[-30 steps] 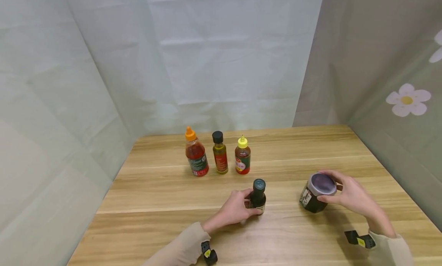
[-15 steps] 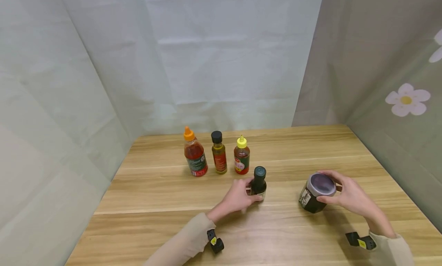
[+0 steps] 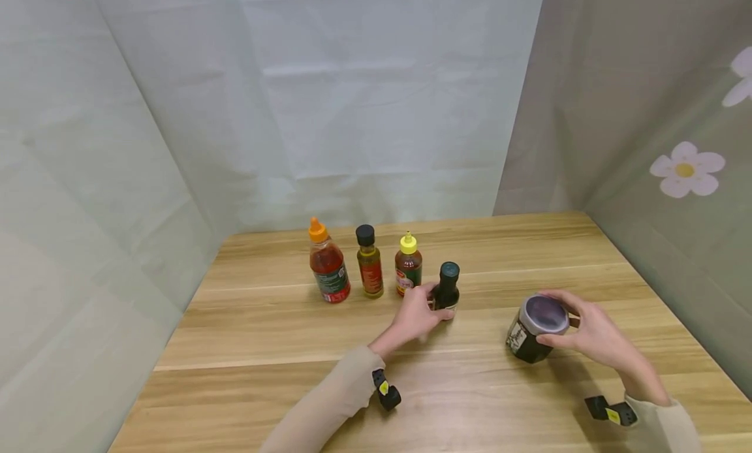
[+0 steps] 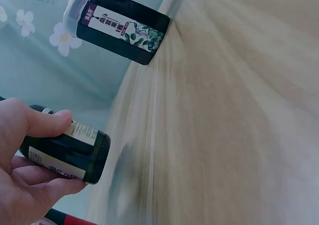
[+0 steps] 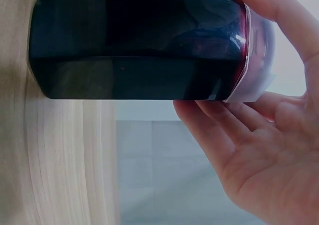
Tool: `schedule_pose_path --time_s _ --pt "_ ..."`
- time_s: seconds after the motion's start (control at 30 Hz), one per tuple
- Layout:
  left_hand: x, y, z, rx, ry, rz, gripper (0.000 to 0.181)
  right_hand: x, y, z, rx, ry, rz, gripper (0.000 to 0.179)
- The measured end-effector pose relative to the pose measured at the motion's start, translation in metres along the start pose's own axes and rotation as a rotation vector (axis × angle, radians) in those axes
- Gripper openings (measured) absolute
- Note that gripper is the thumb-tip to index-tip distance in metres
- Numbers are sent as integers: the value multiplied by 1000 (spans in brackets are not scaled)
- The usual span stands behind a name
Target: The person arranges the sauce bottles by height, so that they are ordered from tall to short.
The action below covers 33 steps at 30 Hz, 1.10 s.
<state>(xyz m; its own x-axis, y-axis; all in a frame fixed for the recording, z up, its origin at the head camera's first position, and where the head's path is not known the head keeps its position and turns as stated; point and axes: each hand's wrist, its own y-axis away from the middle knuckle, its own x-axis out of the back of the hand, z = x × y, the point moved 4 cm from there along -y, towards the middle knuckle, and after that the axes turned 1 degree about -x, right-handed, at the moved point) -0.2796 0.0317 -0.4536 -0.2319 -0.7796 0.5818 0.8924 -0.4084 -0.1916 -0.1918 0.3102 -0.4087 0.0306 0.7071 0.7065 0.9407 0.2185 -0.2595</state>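
My left hand [image 3: 416, 314] grips a small dark glass bottle [image 3: 449, 291] with a dark green cap, thumb on the near side and fingers behind. In the left wrist view, the bottle's base [image 4: 101, 158] hangs close over the wood, with a shadow beside it. Further right, my right hand [image 3: 599, 334] holds a dark faceted jar [image 3: 530, 343] by its translucent lid, thumb and fingers on opposite sides. The jar's printed label [image 4: 124, 28] shows in the left wrist view. Just behind my left fingers stands a yellow-capped squeeze bottle [image 3: 408, 264] of red sauce.
Left of the yellow-capped bottle stand a black-capped oil bottle [image 3: 371, 270] and an orange-capped red sauce bottle [image 3: 330, 270], in a row on the wooden table [image 3: 247, 348]. Pale cloth [image 3: 376, 113] hangs behind the table and along both sides.
My left hand has carried the dark bottle away from me and slightly right, to beside the yellow-capped bottle at the row's right end. The right hand and jar stay in place.
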Motion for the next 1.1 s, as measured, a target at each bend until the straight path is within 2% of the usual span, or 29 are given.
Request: schedule_pose_path --time_s 0.3,0.53,0.77,1.1 --pt "-9 -20 2 92 25 95 53 0 1 1 -2 0 4 70" --pt "-14 -33 3 88 -1 167 50 -1 1 1 12 -29 1 69" --pt "-18 -42 1 118 -10 189 52 -2 0 1 23 -31 11 69" --pt "-21 -45 -4 118 -35 198 51 -4 1 2 14 -30 14 70"
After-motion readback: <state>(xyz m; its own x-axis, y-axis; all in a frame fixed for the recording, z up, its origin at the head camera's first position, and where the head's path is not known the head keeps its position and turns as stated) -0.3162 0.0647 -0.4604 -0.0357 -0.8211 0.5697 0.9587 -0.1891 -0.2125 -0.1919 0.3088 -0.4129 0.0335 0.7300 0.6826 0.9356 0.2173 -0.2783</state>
